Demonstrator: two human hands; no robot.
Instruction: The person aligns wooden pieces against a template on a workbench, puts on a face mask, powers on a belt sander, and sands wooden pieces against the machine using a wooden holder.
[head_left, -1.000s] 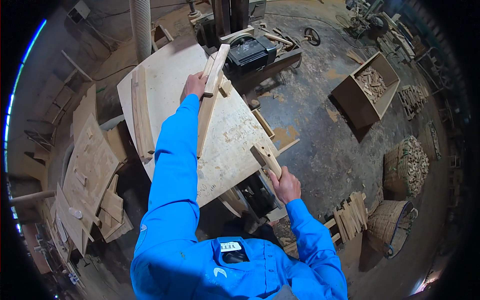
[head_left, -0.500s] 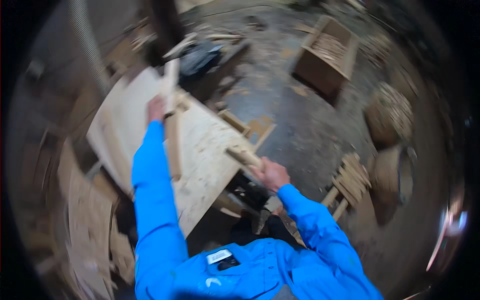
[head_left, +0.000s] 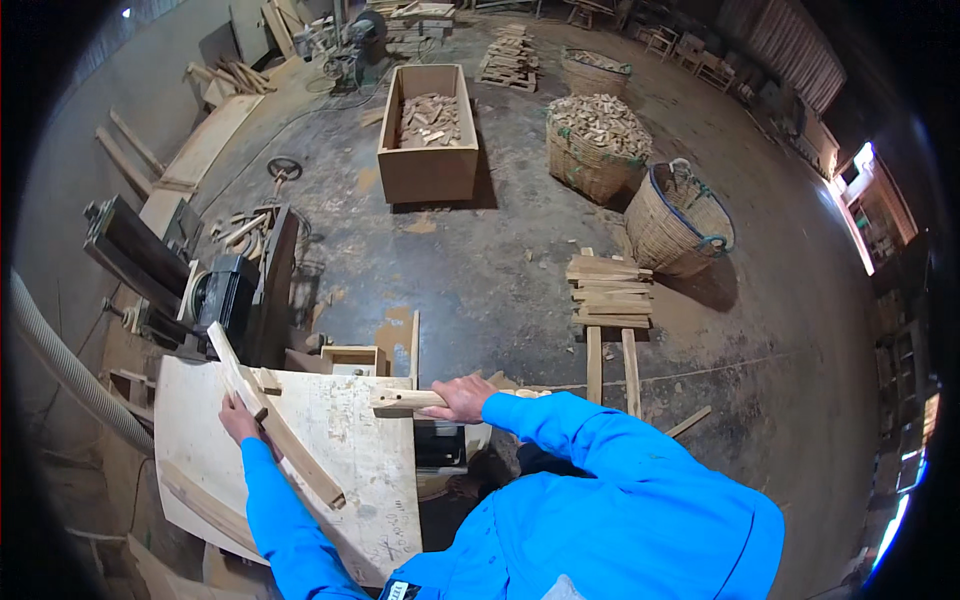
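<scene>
My left hand is closed around a pale wooden strip at the left part of a plywood tabletop. A browner wooden piece lies diagonally on the plywood, close beside that hand. In my right hand, at the right edge of the plywood, is a short wooden bar with dark holes in its end. My fingers wrap over the bar, and part of it is hidden under them. A curved wooden piece rests near the left edge of the tabletop.
A machine with a black motor stands beyond the tabletop, beside a ribbed hose. Farther out are a large wooden box of offcuts, a full wicker basket, another basket and stacked slats on the floor.
My view has swung up and to the right, bringing more of the workshop floor into sight. Both hands still hold wood; the right one and its bar now appear over the plywood's right edge.
</scene>
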